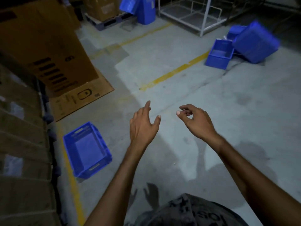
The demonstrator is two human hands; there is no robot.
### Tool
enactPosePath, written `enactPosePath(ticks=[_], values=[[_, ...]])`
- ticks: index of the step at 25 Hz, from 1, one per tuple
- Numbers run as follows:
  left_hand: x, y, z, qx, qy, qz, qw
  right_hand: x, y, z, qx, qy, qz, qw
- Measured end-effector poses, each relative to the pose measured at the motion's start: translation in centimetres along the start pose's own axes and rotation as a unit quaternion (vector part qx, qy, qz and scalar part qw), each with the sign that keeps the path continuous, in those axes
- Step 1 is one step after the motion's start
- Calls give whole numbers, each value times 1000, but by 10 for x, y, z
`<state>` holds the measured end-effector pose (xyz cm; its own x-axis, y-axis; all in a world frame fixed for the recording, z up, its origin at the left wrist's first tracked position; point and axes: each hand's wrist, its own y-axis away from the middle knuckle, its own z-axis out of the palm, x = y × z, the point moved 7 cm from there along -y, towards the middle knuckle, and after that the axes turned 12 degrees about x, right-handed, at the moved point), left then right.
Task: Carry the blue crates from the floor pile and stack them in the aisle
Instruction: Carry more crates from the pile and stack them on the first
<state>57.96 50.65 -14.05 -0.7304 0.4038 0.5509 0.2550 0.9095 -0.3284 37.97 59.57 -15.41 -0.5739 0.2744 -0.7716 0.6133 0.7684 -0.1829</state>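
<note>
An empty blue crate (pixel 87 150) stands upright on the concrete floor at the lower left, beside the yellow line. At the upper right lies a pile of blue crates: one upright (pixel 219 54), one tipped on its side (pixel 255 42), and another behind them (pixel 235 31). More blue crates (pixel 143 10) stand at the top centre. My left hand (pixel 143 126) and my right hand (pixel 197 123) are stretched out over the bare floor, fingers apart, holding nothing. Both are well short of the pile and to the right of the near crate.
Stacked cardboard boxes (pixel 22 144) line the left edge, with a large flattened carton (pixel 48 51) leaning by them. A white wire-frame rack (pixel 192 15) stands at the top right. Yellow floor lines (pixel 175 72) cross the grey concrete. A pallet with boxes (pixel 104 13) sits at the top.
</note>
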Motion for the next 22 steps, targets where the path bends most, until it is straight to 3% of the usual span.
enactPosePath(ticks=[5,15,22], values=[[112,-56,81,-31,30,46,998,68,-85,-71,52,1,33,998],[214,-240,280,-95,99,74,988,179,-299,-127,123,20,95,988],[312,-394,398,-148,105,155,971,236,-469,-184,201,57,130,969]])
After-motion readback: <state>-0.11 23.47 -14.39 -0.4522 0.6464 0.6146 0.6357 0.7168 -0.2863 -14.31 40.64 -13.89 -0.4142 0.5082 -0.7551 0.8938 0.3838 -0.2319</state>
